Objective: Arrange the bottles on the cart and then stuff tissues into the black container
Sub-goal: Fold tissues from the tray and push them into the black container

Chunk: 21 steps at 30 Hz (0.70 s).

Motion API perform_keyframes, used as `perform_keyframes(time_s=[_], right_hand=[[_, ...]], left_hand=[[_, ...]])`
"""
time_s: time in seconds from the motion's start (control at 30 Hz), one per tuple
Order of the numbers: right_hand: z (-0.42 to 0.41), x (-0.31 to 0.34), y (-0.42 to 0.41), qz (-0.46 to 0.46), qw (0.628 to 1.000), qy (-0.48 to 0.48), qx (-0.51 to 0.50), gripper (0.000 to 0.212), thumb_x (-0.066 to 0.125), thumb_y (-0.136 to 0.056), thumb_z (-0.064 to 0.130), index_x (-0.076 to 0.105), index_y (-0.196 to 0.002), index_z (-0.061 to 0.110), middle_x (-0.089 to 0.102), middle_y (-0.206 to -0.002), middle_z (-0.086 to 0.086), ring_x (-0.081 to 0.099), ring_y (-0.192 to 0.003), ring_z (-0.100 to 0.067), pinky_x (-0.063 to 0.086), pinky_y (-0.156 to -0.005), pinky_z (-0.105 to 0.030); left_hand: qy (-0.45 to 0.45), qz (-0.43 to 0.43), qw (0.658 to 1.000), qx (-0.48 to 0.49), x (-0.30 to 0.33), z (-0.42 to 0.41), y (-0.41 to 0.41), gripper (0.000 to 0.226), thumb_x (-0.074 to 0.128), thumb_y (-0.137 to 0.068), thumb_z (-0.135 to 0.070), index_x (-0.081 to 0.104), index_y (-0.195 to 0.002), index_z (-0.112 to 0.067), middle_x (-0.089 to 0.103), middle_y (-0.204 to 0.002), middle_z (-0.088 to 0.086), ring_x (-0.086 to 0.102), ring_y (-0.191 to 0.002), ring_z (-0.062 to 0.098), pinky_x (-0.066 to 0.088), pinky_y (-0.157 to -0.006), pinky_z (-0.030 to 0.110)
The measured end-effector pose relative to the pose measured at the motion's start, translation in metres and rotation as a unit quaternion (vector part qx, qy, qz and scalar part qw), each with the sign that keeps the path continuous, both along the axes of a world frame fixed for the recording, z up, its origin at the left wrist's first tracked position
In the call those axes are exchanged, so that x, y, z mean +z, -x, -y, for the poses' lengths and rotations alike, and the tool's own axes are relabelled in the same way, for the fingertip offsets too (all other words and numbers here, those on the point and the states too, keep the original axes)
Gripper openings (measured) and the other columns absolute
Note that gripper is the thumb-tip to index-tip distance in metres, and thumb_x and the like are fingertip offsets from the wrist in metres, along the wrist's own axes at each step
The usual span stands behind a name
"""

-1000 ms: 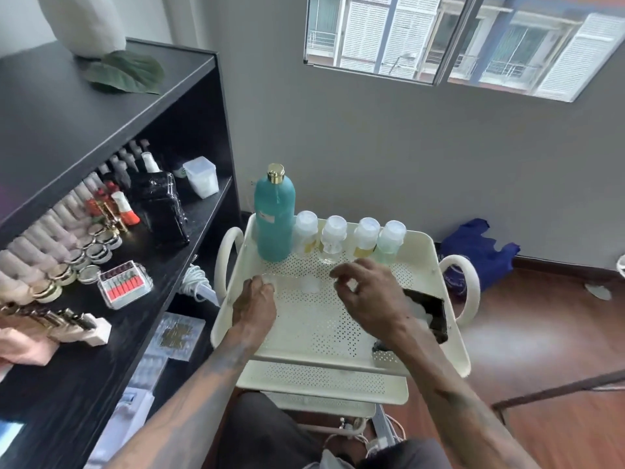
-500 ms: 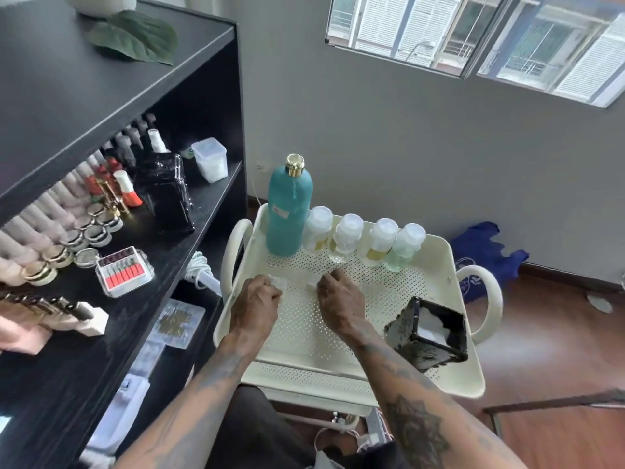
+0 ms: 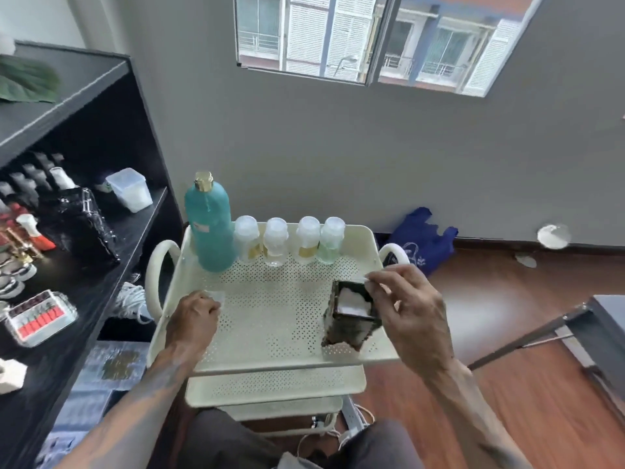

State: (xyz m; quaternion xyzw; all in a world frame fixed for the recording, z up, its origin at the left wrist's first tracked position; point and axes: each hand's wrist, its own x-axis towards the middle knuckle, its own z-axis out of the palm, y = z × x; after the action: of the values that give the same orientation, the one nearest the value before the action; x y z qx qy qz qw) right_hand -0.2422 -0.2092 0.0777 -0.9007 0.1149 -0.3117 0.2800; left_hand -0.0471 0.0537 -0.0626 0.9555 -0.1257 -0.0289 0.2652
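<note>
Right at the tips of the right hand (image 3: 411,311), thumb and forefinger were pinched narrow on a small white tissue (image 3: 362,278), held just over the far right corner of the black container (image 3: 351,314). That container stood slightly tilted on the cart's top tray (image 3: 270,319), just left of those fingers, with white tissue already showing inside its open top. Other fingers of that hand were curled loosely, not touching the box as far as anyone could tell.

Over on the other side, the left hand (image 3: 194,316) sat knuckles-up on the tray's left part, fingers curled in around a second bit of tissue (image 3: 214,295) poking out past the fingertips. Pretty blurry there, so how tight the grip was couldn't really be made out.

Beyond both hands, along the tray's back rim, the bottles were lined up: a tall teal bottle (image 3: 210,228) with a gold cap on the left, then four small clear bottles (image 3: 291,242) with pale caps in a row to its right, all upright and close together.

Further out, left of the left hand, a black shelf unit (image 3: 84,272) held rows of little bottles and jars plus a clear tub (image 3: 130,189). Past the right hand, a blue bag (image 3: 422,240) lay on the wood floor against the wall.
</note>
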Motion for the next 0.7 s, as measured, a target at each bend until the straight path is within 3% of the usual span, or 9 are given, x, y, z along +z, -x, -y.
perform_keyframes(time_s=[0.13, 0.23, 0.3, 0.43, 0.57, 0.7], right_hand=[[0.033, -0.017, 0.002, -0.044, 0.990, -0.044, -0.126, 0.013, 0.068, -0.090, 0.023, 0.075, -0.097, 0.015, 0.064, -0.094, -0.001, 0.060, -0.072, -0.013, 0.056, -0.069, -0.035], [0.036, -0.035, -0.007, -0.073, 0.984, -0.066, -0.146, 0.017, 0.066, -0.090, 0.026, 0.076, -0.098, 0.015, 0.066, -0.098, -0.004, 0.059, -0.075, -0.014, 0.054, -0.071, -0.031], [0.035, -0.041, -0.011, -0.066, 0.984, -0.065, -0.152, 0.016, 0.065, -0.090, 0.028, 0.076, -0.097, 0.018, 0.067, -0.099, -0.002, 0.059, -0.072, -0.013, 0.052, -0.067, -0.027], [0.036, -0.044, -0.006, -0.053, 0.983, -0.074, -0.161, 0.014, 0.066, -0.089, 0.029, 0.076, -0.094, 0.020, 0.067, -0.097, -0.001, 0.062, -0.067, -0.017, 0.052, -0.064, -0.028], [0.044, -0.043, 0.004, -0.056, 0.981, -0.080, -0.167, 0.017, 0.065, -0.090, 0.030, 0.076, -0.097, 0.019, 0.065, -0.096, -0.003, 0.059, -0.073, -0.017, 0.054, -0.068, -0.035], [0.046, -0.036, 0.009, -0.036, 0.982, -0.087, -0.163, 0.018, 0.066, -0.089, 0.029, 0.077, -0.096, 0.016, 0.066, -0.094, -0.004, 0.062, -0.074, -0.019, 0.053, -0.068, -0.033]], left_hand=[[-0.012, -0.035, 0.999, 0.004, 0.008, 0.004, -0.003, 0.017, 0.063, -0.091, -0.012, 0.077, -0.101, -0.010, 0.069, -0.115, 0.008, 0.064, -0.099, 0.029, 0.054, -0.084, 0.039], [0.076, -0.035, 0.996, 0.002, 0.031, 0.024, 0.007, 0.018, 0.064, -0.091, -0.013, 0.076, -0.104, -0.010, 0.075, -0.101, 0.009, 0.065, -0.076, 0.025, 0.054, -0.067, 0.034], [0.156, 0.033, 0.987, -0.030, 0.059, 0.049, 0.019, 0.017, 0.068, -0.090, -0.016, 0.075, -0.102, -0.007, 0.074, -0.094, 0.009, 0.062, -0.068, 0.020, 0.052, -0.063, 0.032], [0.247, 0.155, 0.938, -0.187, 0.115, 0.108, 0.062, 0.017, 0.072, -0.087, -0.019, 0.076, -0.102, -0.012, 0.071, -0.095, -0.001, 0.067, -0.078, 0.011, 0.056, -0.073, 0.025], [0.123, 0.236, 0.915, -0.303, 0.117, 0.149, 0.104, 0.016, 0.067, -0.090, -0.019, 0.076, -0.104, -0.015, 0.073, -0.100, 0.000, 0.061, -0.090, 0.018, 0.054, -0.080, 0.035], [0.023, 0.113, 0.948, -0.298, 0.100, 0.159, 0.105, 0.028, 0.050, -0.094, -0.036, 0.075, -0.098, -0.025, 0.075, -0.094, -0.004, 0.050, -0.082, 0.016, 0.044, -0.084, 0.040]])
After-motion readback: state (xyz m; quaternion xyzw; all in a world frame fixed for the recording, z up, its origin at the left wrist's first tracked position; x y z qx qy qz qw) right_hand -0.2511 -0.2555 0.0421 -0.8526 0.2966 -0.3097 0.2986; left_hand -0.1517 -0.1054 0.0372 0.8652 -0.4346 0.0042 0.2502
